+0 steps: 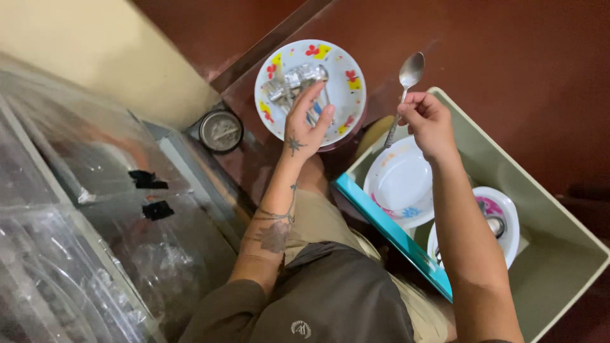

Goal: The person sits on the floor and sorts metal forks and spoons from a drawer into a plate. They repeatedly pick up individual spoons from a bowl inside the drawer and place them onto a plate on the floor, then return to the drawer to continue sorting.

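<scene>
We look down on a dark red-brown floor [508, 51] beside a cream wall [82, 57]; clear plastic sheeting [95, 241] covers the left; a round metal lid [220, 131] lies by the wall; our left hand [304, 127] rests half open on cutlery [295, 86] heaped in a flowered plate [346, 70], gripping nothing we can see; our right hand [429, 121] pinches a spoon [405, 89] upright above a grey-green tub [559, 260] holding two plates [400, 184].
</scene>
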